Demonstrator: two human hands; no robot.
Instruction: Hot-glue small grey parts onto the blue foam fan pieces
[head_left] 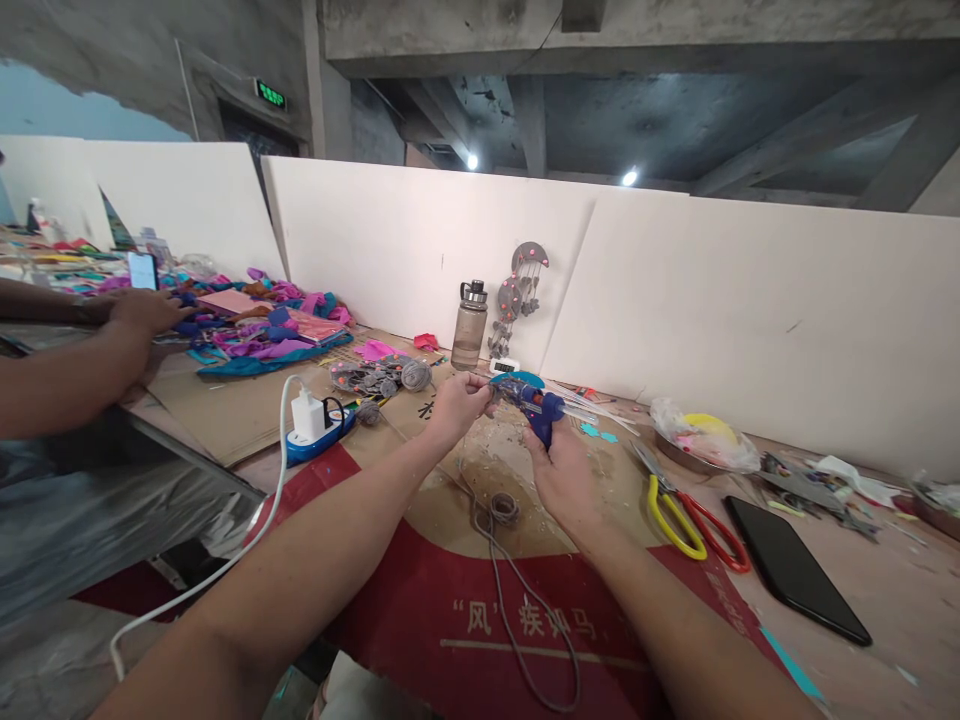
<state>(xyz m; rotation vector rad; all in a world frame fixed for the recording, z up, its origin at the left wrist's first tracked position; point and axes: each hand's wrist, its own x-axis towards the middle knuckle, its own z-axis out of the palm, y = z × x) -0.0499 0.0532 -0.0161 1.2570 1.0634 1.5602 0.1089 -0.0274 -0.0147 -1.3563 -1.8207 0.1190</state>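
Note:
My right hand (559, 460) is wrapped round the handle of a blue glue gun (541, 408), whose nozzle points left. Just left of the nozzle, my left hand (459, 408) is closed in a pinch on something small and grey that I cannot make out. Below my hands a coil of grey cord (503, 509) lies on the cardboard (442, 510), and its loose end loops over the red part. A ball of grey yarn (415, 375) sits beside grey pieces with pink dots (360, 377), left of my left hand.
Scissors with yellow and red handles (676, 520) and a black phone (796, 568) lie at right. A bottle (469, 327) stands by the white board (360, 240). A power strip (320, 440) with a white cable is at left, near another person's hands (146, 310) and coloured cloth (285, 330).

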